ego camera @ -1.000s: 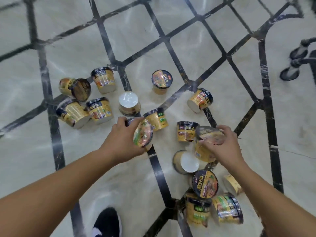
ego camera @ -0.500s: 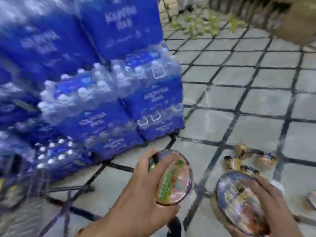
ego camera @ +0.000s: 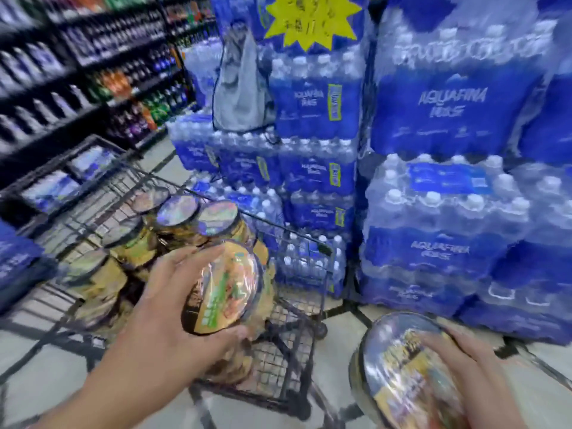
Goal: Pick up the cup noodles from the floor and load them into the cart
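My left hand (ego camera: 161, 308) grips 1 foil-lidded yellow noodle cup (ego camera: 224, 287) over the black wire cart (ego camera: 288, 345); right hand (ego camera: 473, 376) grips another cup (ego camera: 399, 370) beside it. Lower left cup upright into a gap, then release.

The right hand (ego camera: 473, 379) and its cup (ego camera: 402, 376) are cut by the bottom edge — shelf bottles (ego camera: 46, 88), upper left, are blurred.

Colours and patterns, store aisle

Water packs (ego camera: 452, 119): blue wrap, white lettering. Sign (ego camera: 311, 18): yellow starburst. Cart (ego camera: 288, 360): black wire. Cup noodles (ego camera: 224, 287): yellow-gold sides, multicoloured lids.
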Demonstrator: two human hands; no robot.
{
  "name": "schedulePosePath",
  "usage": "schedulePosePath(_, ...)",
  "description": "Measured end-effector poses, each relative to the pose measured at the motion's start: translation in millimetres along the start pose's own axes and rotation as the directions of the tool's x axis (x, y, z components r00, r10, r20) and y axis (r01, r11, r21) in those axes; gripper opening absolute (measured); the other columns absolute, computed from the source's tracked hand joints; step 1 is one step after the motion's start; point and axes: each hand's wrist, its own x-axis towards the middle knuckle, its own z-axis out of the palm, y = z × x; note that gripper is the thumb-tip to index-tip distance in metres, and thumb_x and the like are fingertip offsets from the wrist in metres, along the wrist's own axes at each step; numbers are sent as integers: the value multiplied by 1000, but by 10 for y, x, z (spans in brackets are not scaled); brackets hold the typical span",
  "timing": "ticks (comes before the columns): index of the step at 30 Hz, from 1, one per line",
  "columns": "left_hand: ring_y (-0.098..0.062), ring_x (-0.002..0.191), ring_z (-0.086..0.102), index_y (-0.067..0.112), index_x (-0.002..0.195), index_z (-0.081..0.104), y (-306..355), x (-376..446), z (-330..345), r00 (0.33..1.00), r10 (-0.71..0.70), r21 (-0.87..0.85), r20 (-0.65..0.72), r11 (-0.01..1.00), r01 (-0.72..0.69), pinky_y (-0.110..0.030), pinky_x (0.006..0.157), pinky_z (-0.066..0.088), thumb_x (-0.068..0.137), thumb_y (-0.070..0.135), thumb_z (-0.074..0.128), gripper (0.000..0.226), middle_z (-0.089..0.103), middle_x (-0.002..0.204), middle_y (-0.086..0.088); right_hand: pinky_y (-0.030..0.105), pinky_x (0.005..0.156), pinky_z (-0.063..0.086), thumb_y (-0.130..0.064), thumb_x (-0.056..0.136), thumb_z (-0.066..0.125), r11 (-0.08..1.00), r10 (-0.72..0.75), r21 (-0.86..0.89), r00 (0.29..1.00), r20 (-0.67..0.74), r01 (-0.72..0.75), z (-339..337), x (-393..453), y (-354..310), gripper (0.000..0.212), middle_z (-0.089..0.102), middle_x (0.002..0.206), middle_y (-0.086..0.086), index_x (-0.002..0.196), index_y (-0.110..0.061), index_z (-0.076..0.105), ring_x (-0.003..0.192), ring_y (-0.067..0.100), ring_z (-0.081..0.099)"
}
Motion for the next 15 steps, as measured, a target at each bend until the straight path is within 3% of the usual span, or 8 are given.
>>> schedulePosePath(1, 12, 124, 43, 64, 139, 42, -269, 149, -133, 1000, -30, 20, -7, 999, 30, -31, 101, 38, 59, 57, 91, 95, 38, 144, 25, 2, 99, 38, -36, 83, 85, 991, 37, -127, 998, 58, -29, 299, 243, -238, 53, 69, 127, -10, 112, -74, 60, 136, 9, 54)
schedulePosePath(2, 6, 123, 45, 63, 139, 41, -553, 294, -259, 999, -46, 52, -11, 998, 46, -31, 99, 38, 61, 54, 92, 93, 39, 142, 24, 6, 110, 29, -40, 65, 93, 972, -70, -222, 997, 16, 72, 598, 490, -281, 75, 60, 139, -8, 127, -63, 58, 140, 0, 46)
schedulePosePath(3, 0, 122, 46, 60, 139, 42, -830, 425, -375, 999, -44, 99, -21, 994, 46, -32, 99, 38, 62, 54, 90, 92, 40, 140, 22, 9, 113, 25, -51, 54, 93, 937, -118, -324, 991, 60, 131, 936, 505, -355, 89, 54, 145, -6, 135, -53, 57, 139, -1, 44)
schedulePosePath(4, -3, 122, 45, 57, 140, 42, -1104, 539, -478, 999, -48, 137, -21, 989, 51, -34, 98, 38, 62, 57, 88, 90, 40, 140, 19, 14, 113, 28, -61, 50, 88, 947, -104, -295, 990, 99, 129, 1271, 579, -485, 94, 50, 149, -5, 137, -46, 57, 138, 5, 45)
schedulePosePath(6, -8, 125, 43, 55, 140, 40, -1606, 761, -635, 997, -72, 147, -2, 987, 71, -38, 100, 39, 61, 67, 80, 90, 39, 141, 16, 28, 108, 37, -73, 53, 79, 973, -82, -203, 985, 152, 112, 1899, 795, -764, 93, 43, 155, -6, 137, -43, 56, 140, 18, 47)
schedulePosePath(8, -15, 133, 41, 55, 141, 38, -1999, 937, -701, 995, -97, 146, 23, 985, 93, -45, 105, 41, 59, 76, 70, 91, 37, 142, 14, 37, 108, 38, -76, 61, 75, 971, -63, -215, 980, 189, 104, 2387, 1054, -897, 87, 32, 160, -8, 138, -44, 51, 146, 21, 39)
schedulePosePath(12, -23, 138, 42, 48, 147, 37, -2542, 1207, -609, 990, -90, 176, 105, 982, 71, -44, 109, 41, 68, 70, 76, 92, 33, 147, 8, 38, 121, 32, -72, 72, 73, 950, -47, -282, 957, 285, 130, 3077, 1380, -1012, 84, 13, 164, -12, 144, -41, 43, 155, 17, 17)
schedulePosePath(15, -28, 136, 46, 45, 150, 33, -2836, 1299, -435, 975, -136, 197, 176, 975, 101, -43, 108, 44, 70, 71, 76, 94, 28, 152, 5, 38, 120, 28, -68, 73, 74, 935, -30, -328, 950, 311, 137, 3336, 1545, -1003, 82, 15, 164, -6, 143, -35, 46, 153, 21, 18)
